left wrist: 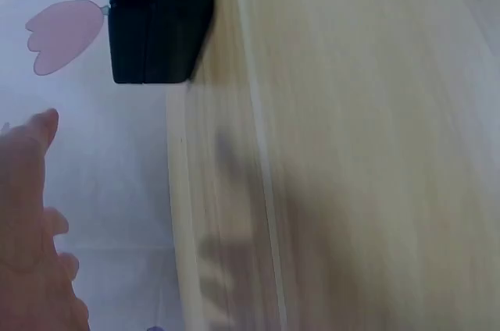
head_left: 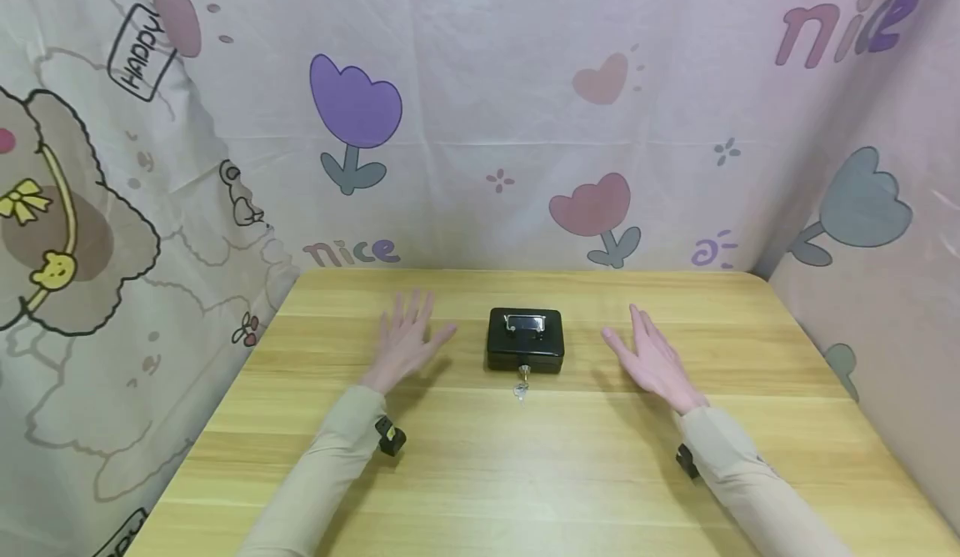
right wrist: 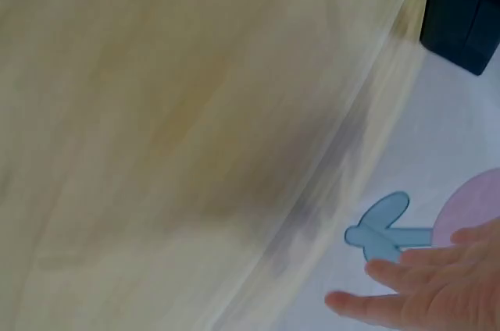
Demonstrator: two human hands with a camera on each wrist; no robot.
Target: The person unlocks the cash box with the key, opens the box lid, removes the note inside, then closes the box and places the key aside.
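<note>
A small black cash box [head_left: 525, 342] with a silver handle on its lid sits closed on the wooden table. Keys [head_left: 521, 390] hang from the lock at its front. To the left of the box is my left hand [head_left: 403, 347], fingers spread and touching nothing. My right hand [head_left: 654, 365] is on the other side, fingers straight and thumb apart, also holding nothing. The left wrist view has part of that hand [left wrist: 31, 229] at its left edge and the box's side [left wrist: 160, 26] at the top. Fingers of the right hand [right wrist: 437, 284] show low in the right wrist view.
The wooden table [head_left: 570, 474] ends at a straight back edge. Behind it and on both sides hangs a pale curtain [head_left: 465, 82] printed with flowers and cartoon figures. A small black camera [head_left: 390, 436] is worn at the left wrist.
</note>
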